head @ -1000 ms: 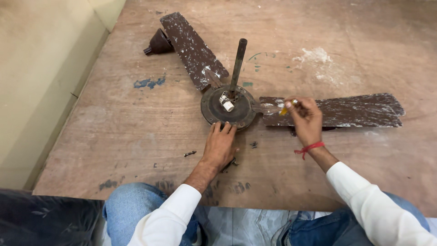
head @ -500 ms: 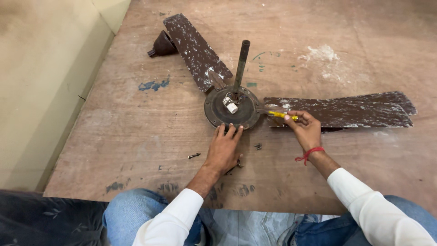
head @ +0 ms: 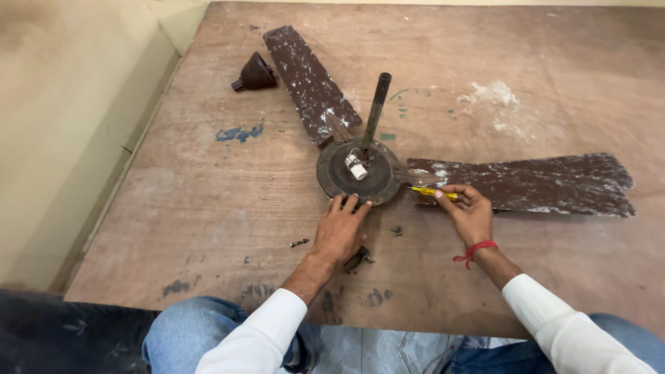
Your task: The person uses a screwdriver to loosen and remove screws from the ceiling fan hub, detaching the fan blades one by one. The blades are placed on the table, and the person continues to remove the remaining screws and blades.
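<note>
Ceiling fan [head: 360,173], brown and paint-flecked, lies at the centre of the frame on a worn plywood board [head: 208,208]. One blade [head: 308,83] runs to the upper left, another blade [head: 526,183] to the right, and a short rod [head: 375,111] stands up from the round motor hub. The left hand [head: 339,232] rests with fingers spread on the hub's near rim. The right hand [head: 470,213] pinches a yellow screwdriver [head: 431,192], tip at the right blade's root. A dark cone cover [head: 255,73] lies upper left; a small screw [head: 299,243] sits lower left of the hub.
</note>
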